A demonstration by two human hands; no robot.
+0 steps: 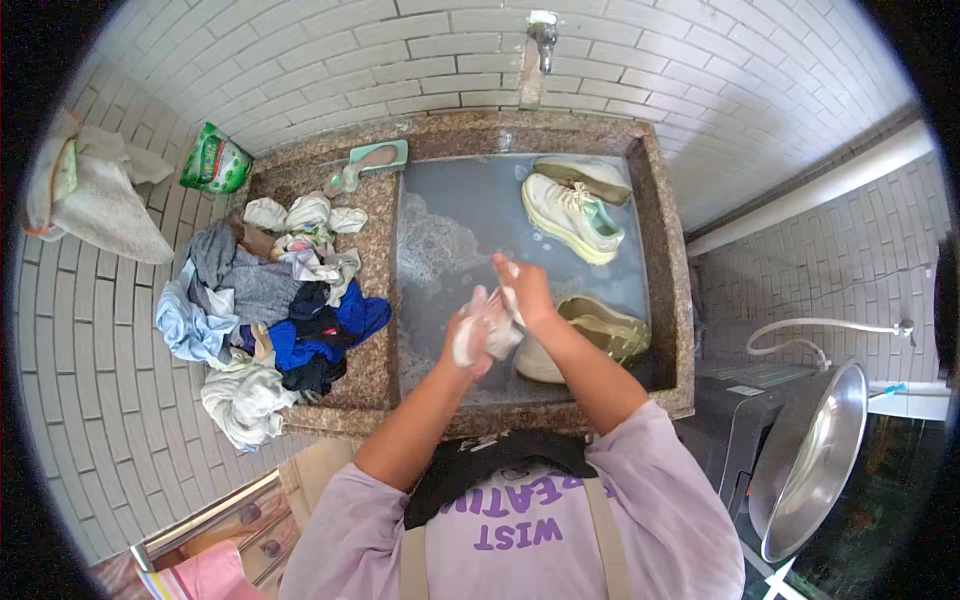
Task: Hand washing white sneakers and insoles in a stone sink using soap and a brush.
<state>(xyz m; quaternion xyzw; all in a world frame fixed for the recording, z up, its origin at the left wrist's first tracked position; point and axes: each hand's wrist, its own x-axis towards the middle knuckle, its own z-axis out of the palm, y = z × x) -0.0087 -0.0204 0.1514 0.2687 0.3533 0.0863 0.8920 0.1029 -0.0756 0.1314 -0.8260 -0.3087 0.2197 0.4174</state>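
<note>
Above the grey, sudsy water of a stone sink (671, 262), my two hands are close together over a small soapy white cloth (504, 336), perhaps a sock. My left hand (471, 334) is lathered and holds the cloth from the left. My right hand (527, 291) grips its upper right part, fingers bent. Foam (439, 240) floats left of the hands. At the sink's far right a white sneaker (574, 217) with a pale yellow sole lies beside another shoe (589, 178). More footwear (607, 330) sits in the water, partly hidden by my right forearm.
A heap of clothes (255, 285) covers the left ledge, with a scrub brush (367, 165) behind it. A green pouch (216, 159) stands in the back left corner. The tap (542, 45) is on the back wall. A metal basin (814, 457) leans at the right.
</note>
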